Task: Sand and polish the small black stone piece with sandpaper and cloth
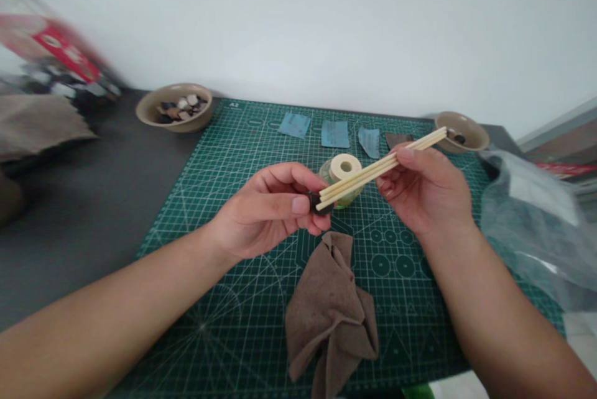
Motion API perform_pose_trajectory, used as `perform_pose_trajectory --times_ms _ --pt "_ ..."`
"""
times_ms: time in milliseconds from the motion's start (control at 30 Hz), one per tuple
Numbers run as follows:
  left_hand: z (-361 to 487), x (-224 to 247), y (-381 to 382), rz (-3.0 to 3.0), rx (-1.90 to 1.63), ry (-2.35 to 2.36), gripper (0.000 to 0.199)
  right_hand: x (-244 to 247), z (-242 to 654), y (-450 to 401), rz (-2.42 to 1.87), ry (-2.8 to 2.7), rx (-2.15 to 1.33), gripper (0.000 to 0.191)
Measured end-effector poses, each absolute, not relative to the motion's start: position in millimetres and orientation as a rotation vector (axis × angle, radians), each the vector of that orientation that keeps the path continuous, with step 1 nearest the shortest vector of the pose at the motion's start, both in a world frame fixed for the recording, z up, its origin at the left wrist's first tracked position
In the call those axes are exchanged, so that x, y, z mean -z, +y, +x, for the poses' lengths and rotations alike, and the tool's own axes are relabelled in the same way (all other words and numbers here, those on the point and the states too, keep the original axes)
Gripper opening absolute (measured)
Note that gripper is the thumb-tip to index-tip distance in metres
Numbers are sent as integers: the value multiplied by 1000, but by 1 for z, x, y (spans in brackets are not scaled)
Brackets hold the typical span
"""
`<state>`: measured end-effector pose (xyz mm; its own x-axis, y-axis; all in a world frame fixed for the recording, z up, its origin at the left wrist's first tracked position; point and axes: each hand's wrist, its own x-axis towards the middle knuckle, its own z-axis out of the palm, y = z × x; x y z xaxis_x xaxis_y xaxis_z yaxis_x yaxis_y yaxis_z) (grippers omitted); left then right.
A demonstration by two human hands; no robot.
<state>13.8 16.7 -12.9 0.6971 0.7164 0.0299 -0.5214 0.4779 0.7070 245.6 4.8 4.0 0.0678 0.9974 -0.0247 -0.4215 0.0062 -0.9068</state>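
Several thin pale sticks (373, 171) slant across the middle, held near their upper right end between the thumb and fingers of my right hand (422, 184). My left hand (277, 209) pinches a small black piece (319, 204), which lies against the sticks' lower left ends. Whether the ends go into it cannot be made out. Just behind the sticks stands a glass jar with a cream ring-shaped top (346, 166) and some green at its base. A crumpled brown cloth (331, 312) lies below my hands on the green cutting mat (219, 181).
Blue packets (334, 133) lie at the mat's back. A bowl of dark and pale stones (175, 122) stands at the back left, another bowl (473, 137) at the back right. Clear plastic (536, 219) covers the right edge. A bag with red print (65, 51) and a brown cloth (40, 125) are far left.
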Motion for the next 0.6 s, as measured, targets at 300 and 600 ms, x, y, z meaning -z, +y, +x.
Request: perform_pose_trajectory --times_ms 300,600 --pt "14 12 17 753 -774 275 17 -6 247 6 -923 -791 -1329 1" --pt "14 15 16 753 -753 273 18 -6 243 4 -914 -785 -1361 4"
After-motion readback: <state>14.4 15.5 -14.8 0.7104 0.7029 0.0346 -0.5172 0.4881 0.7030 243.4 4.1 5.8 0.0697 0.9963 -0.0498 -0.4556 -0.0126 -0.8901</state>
